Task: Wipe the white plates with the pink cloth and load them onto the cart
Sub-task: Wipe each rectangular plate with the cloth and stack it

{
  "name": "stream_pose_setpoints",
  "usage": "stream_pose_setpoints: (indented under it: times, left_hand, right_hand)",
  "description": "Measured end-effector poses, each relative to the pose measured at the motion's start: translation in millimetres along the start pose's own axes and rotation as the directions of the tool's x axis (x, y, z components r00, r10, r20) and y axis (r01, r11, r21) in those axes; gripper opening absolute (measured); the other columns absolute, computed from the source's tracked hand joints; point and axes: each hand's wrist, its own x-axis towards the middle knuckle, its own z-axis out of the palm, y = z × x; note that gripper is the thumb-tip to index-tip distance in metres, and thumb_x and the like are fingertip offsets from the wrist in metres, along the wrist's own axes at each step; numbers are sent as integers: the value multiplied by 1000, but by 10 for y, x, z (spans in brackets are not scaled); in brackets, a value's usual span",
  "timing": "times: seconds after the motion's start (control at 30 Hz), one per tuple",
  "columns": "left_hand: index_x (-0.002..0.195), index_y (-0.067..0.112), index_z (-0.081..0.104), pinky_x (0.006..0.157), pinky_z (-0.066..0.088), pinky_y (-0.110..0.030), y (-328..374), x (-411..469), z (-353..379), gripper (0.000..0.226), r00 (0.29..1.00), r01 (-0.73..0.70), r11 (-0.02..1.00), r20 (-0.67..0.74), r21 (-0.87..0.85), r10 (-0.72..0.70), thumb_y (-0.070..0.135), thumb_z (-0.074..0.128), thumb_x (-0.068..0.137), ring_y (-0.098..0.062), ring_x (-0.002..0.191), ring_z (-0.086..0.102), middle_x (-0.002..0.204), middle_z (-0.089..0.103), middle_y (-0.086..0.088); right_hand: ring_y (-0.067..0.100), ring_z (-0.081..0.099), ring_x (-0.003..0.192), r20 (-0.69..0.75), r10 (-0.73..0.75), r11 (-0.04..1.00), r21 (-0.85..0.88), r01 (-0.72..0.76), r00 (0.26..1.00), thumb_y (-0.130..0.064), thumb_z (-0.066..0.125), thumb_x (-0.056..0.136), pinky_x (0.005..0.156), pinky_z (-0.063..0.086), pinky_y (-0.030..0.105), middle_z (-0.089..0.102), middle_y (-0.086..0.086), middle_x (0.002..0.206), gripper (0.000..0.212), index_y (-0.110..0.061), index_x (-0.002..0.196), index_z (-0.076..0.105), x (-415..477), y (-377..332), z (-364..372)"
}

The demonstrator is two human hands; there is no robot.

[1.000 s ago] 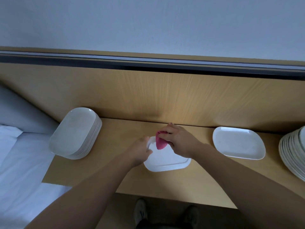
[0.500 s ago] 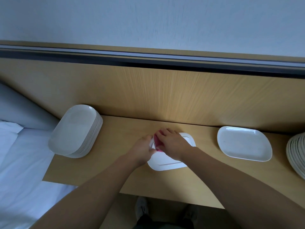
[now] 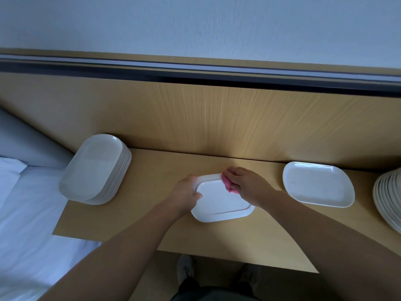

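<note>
A white rectangular plate (image 3: 219,200) lies on the wooden tabletop (image 3: 152,168) in front of me. My left hand (image 3: 184,193) grips its left rim, thumb on top. My right hand (image 3: 245,183) presses a bunched pink cloth (image 3: 229,184) onto the plate's far right corner, and most of the cloth is hidden under the fingers. A single white plate (image 3: 318,184) sits to the right. A stack of white plates (image 3: 95,169) stands at the table's left end. Another stack (image 3: 389,198) is cut off by the right edge.
A wooden back panel (image 3: 217,118) rises behind the table, with a dark rail along its top. White bedding (image 3: 23,213) lies left of the table. My shoes (image 3: 185,269) show below the front edge. No cart is in view.
My right hand slid the pink cloth from the plate's left part to its far right corner. More of the plate's surface now shows. My left hand kept its grip on the rim.
</note>
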Motion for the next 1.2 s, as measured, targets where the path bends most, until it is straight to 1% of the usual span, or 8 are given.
stream_pose_setpoints:
  times: [0.17, 0.27, 0.37, 0.43, 0.53, 0.73, 0.87, 1.2]
  left_hand:
    - [133, 15, 45, 84, 47, -32, 14, 8, 15, 45, 1000, 10, 1000, -8, -9, -10, 20, 60, 90, -20, 103, 55, 119, 58, -4]
    - [133, 15, 45, 86, 47, -32, 20, 4, 30, 46, 999, 27, 999, -18, -32, -28, 20, 61, 90, -20, 105, 55, 121, 57, -4]
    - [134, 14, 45, 86, 46, -31, 4, -14, 62, 47, 998, 53, 997, -29, -50, -54, 20, 61, 90, -20, 108, 54, 123, 57, -4]
    - [134, 13, 45, 87, 46, -32, -9, -38, 86, 47, 997, 70, 995, -28, -64, -72, 19, 61, 90, -21, 108, 55, 122, 57, -5]
    - [133, 13, 46, 87, 47, -32, -34, -71, 109, 47, 994, 100, 991, -34, -89, -104, 19, 62, 90, -22, 107, 56, 121, 58, -5]
    - [141, 34, 37, 94, 44, -32, -159, -146, 100, 52, 990, -64, 998, 127, 12, 62, 26, 53, 93, -15, 105, 51, 124, 50, -1]
    - [150, 34, 22, 100, 42, -29, -263, -240, 75, 87, 962, -80, 997, 264, 11, 74, 40, 72, 78, -13, 121, 41, 138, 34, 9]
    - [150, 24, 26, 108, 40, -39, -319, -396, 285, 99, 989, -21, 1000, 146, -22, 24, 29, 82, 69, -19, 132, 37, 145, 38, 3]
  right_hand:
    - [12, 55, 97, 8, 86, 991, 98, -86, 996, -17, 47, 100, 94, 48, 34, 52, -15, 102, 11, -18, 95, 56, -181, 119, 7]
    - [13, 44, 131, 41, 245, 948, 199, -249, 969, -14, 44, 101, 106, 38, 25, 48, -1, 142, 34, -2, 132, 54, -251, 59, 9]
    - [22, 37, 138, 94, 323, 946, 3, -325, 942, -20, 39, 103, 96, 46, 34, 36, 9, 151, 46, -3, 145, 35, -341, 24, 89]
    - [22, 40, 136, 146, 420, 908, -51, -417, 896, -27, 33, 103, 93, 46, 32, 28, 5, 156, 53, -9, 152, 19, -413, 14, 155]
    - [30, 58, 111, 112, 513, 853, 41, -520, 851, -28, 38, 102, 82, 48, 34, 42, 7, 147, 53, -15, 151, 24, -526, -21, 261]
    - [26, 56, 113, 120, 452, 891, -19, -453, 884, -30, 34, 103, 83, 48, 32, 39, -1, 149, 50, -17, 150, 27, -670, -25, 332]
    - [21, 23, 145, 250, 350, 936, -136, -325, 903, -21, 28, 104, 108, 36, 34, 17, 3, 160, 47, -12, 151, 27, -589, -25, 195]
    - [23, 58, 91, 108, 542, 793, 263, -549, 834, -19, 42, 99, 75, 47, 29, 64, 0, 118, 36, -24, 134, 49, -681, -200, 320]
